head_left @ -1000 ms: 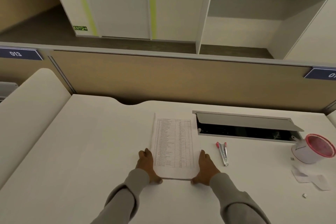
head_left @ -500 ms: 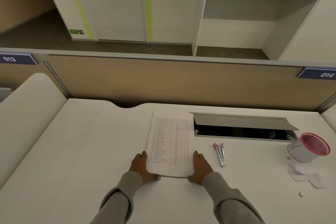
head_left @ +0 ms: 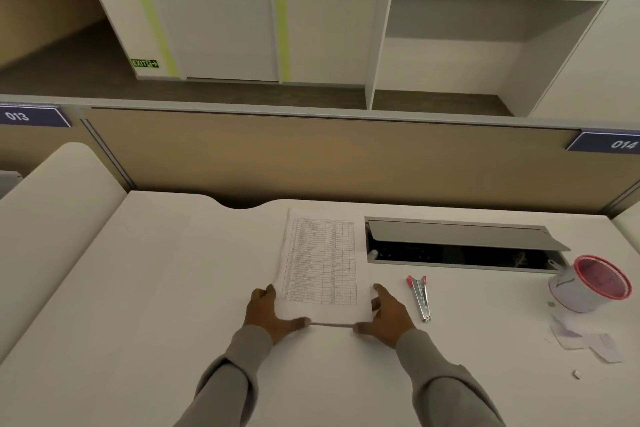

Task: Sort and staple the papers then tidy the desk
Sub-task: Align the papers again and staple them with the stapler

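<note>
A stack of printed papers (head_left: 322,263) with a table on the top sheet lies lengthwise in the middle of the white desk (head_left: 138,288). My left hand (head_left: 268,312) holds its near left corner, fingers along the side and thumb at the near edge. My right hand (head_left: 388,315) holds the near right corner the same way. The near edge shows the stack's thickness with a thin shadow under it. A small silver stapler with a red end (head_left: 419,298) lies on the desk just right of my right hand, apart from it.
An open cable tray (head_left: 460,246) with its grey lid raised sits behind the stapler. A white cup with a red rim (head_left: 588,284) stands at the far right, with paper scraps (head_left: 585,340) near it. A tan partition (head_left: 311,159) closes the desk's far side.
Both hands stay at the stack's near corners. The near edge bowed upward half a second ago and now runs straight. The view has tilted slightly.
</note>
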`<state>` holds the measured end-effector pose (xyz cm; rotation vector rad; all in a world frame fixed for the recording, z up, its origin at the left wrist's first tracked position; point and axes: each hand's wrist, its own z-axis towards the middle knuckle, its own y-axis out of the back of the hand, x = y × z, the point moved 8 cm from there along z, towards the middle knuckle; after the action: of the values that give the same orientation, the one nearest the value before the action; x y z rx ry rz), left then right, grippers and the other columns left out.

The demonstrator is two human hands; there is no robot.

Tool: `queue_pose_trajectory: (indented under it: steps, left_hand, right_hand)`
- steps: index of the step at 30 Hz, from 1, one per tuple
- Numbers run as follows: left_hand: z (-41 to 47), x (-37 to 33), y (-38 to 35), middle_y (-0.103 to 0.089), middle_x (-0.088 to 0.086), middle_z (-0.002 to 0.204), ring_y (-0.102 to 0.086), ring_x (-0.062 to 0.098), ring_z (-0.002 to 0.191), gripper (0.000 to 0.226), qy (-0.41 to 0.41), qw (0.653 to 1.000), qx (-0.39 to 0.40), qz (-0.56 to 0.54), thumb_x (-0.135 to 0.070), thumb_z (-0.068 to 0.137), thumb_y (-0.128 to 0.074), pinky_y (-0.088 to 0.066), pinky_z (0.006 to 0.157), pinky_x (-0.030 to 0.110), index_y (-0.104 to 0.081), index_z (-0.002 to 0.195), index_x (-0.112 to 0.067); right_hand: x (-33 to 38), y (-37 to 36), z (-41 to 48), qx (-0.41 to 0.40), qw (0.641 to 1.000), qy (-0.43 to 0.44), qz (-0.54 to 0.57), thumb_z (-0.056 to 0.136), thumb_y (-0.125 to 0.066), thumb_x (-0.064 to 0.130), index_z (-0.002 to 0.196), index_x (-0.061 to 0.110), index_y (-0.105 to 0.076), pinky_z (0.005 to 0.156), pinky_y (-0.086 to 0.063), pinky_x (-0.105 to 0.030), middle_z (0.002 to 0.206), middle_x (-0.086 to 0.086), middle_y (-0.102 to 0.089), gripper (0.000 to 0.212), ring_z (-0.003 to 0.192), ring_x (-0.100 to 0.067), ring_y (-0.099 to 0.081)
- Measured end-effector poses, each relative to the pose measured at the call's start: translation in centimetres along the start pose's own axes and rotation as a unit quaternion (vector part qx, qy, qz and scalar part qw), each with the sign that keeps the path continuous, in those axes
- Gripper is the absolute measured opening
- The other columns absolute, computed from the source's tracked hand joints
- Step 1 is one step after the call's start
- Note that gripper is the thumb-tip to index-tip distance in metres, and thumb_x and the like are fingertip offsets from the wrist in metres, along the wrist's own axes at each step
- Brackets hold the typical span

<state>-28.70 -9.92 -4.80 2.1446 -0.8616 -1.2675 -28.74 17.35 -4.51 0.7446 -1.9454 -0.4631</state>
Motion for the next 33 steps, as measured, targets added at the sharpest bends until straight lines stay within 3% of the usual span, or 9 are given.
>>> queue_pose_trajectory:
  steps: [2, 5, 10, 17, 21, 24, 27, 30, 33]
  left_hand:
    - [0.1, 0.7, 0.3, -0.044, 0.006, 0.133, -0.046, 0.026, 0.127, 0.096, 0.006, 0.999, -0.024, -0.023, -0.061, 0.078, -0.072, -0.04, 0.107, 0.032, -0.033, 0.15, -0.011]
    - [0.2, 1.0, 0.8, -0.052, 0.012, 0.131, -0.051, 0.028, 0.124, 0.066, 0.008, 0.998, -0.058, -0.01, -0.042, 0.096, -0.058, -0.038, 0.108, 0.034, -0.038, 0.15, -0.009]
    - [0.0, 0.7, 0.7, -0.055, 0.011, 0.128, -0.052, 0.026, 0.123, 0.062, 0.011, 0.997, -0.072, 0.025, -0.032, 0.097, -0.059, -0.035, 0.104, 0.026, -0.037, 0.15, -0.01]
    - [0.2, 0.4, 0.7, -0.054, 0.009, 0.124, -0.053, 0.025, 0.121, 0.06, 0.014, 0.997, -0.074, 0.02, -0.032, 0.094, -0.061, -0.038, 0.101, 0.026, -0.041, 0.148, -0.013]
    - [-0.2, 0.5, 0.4, -0.053, 0.011, 0.124, -0.053, 0.027, 0.12, 0.067, 0.021, 0.997, -0.079, -0.013, -0.038, 0.087, -0.071, -0.039, 0.099, 0.025, -0.047, 0.142, -0.009]
    - [-0.5, 0.6, -0.1, -0.045, 0.006, 0.12, -0.051, 0.026, 0.118, 0.078, 0.028, 0.996, -0.074, -0.038, -0.042, 0.074, -0.083, -0.035, 0.093, 0.02, -0.051, 0.136, -0.007]
    - [-0.6, 0.8, -0.6, -0.037, 0.002, 0.116, -0.049, 0.027, 0.118, 0.084, 0.023, 0.997, -0.068, -0.042, -0.041, 0.065, -0.089, -0.037, 0.094, 0.02, -0.05, 0.132, -0.009]
    - [-0.8, 1.0, -0.5, -0.037, 0.008, 0.13, -0.042, 0.03, 0.125, 0.091, 0.031, 0.997, -0.069, -0.029, -0.04, 0.066, -0.089, -0.04, 0.104, 0.03, -0.044, 0.139, -0.01]
    - [-0.9, 1.3, -0.3, -0.031, 0.008, 0.141, -0.033, 0.031, 0.132, 0.095, 0.053, 0.996, -0.065, -0.003, -0.044, 0.07, -0.086, -0.037, 0.108, 0.035, -0.037, 0.145, -0.011]
  right_hand:
    - [-0.5, 0.2, -0.1, -0.007, 0.998, -0.01, 0.054, 0.07, -0.085, 0.035, 0.147, 0.014, -0.033, 0.084, -0.048, -0.028, 0.102, 0.004, -0.058, 0.095, 0.095, -0.019, -0.059]
    - [-0.7, 0.9, -0.3, -0.071, 0.995, -0.025, 0.059, 0.085, -0.072, 0.027, 0.136, 0.015, -0.052, 0.091, -0.048, -0.03, 0.088, 0.005, -0.064, 0.056, 0.091, -0.019, -0.061]
    - [-0.1, 0.7, -1.0, -0.166, 0.983, -0.045, 0.063, 0.087, -0.064, 0.014, 0.116, 0.015, -0.067, 0.078, -0.035, -0.017, 0.071, 0.008, -0.064, 0.029, 0.08, -0.016, -0.056]
    - [0.5, -0.2, -1.2, -0.193, 0.979, -0.044, 0.041, 0.092, -0.057, 0.017, 0.132, 0.013, -0.059, 0.089, -0.043, -0.023, 0.091, -0.004, -0.066, 0.04, 0.09, -0.019, -0.058]
    - [0.5, -0.7, -0.9, -0.134, 0.991, -0.002, 0.006, 0.084, -0.071, 0.037, 0.139, 0.014, -0.048, 0.085, -0.04, -0.02, 0.105, -0.002, -0.057, 0.063, 0.096, -0.016, -0.054]
    - [0.3, -0.9, -1.2, -0.099, 0.994, 0.036, -0.013, 0.072, -0.081, 0.035, 0.136, 0.013, -0.048, 0.082, -0.041, -0.018, 0.101, 0.001, -0.051, 0.075, 0.091, -0.014, -0.052]
    - [0.2, -0.8, -1.4, -0.097, 0.993, 0.056, -0.047, 0.074, -0.08, 0.027, 0.13, 0.012, -0.052, 0.077, -0.038, -0.012, 0.097, 0.002, -0.049, 0.065, 0.087, -0.012, -0.051]
    - [0.4, -0.7, -1.6, -0.117, 0.989, 0.064, -0.06, 0.079, -0.075, 0.023, 0.119, 0.012, -0.059, 0.063, -0.032, -0.005, 0.088, 0.005, -0.048, 0.045, 0.08, -0.009, -0.048]
    - [0.4, -0.8, -1.5, -0.124, 0.989, 0.056, -0.063, 0.081, -0.073, 0.022, 0.117, 0.01, -0.06, 0.073, -0.039, -0.014, 0.093, 0.001, -0.05, 0.04, 0.084, -0.015, -0.052]
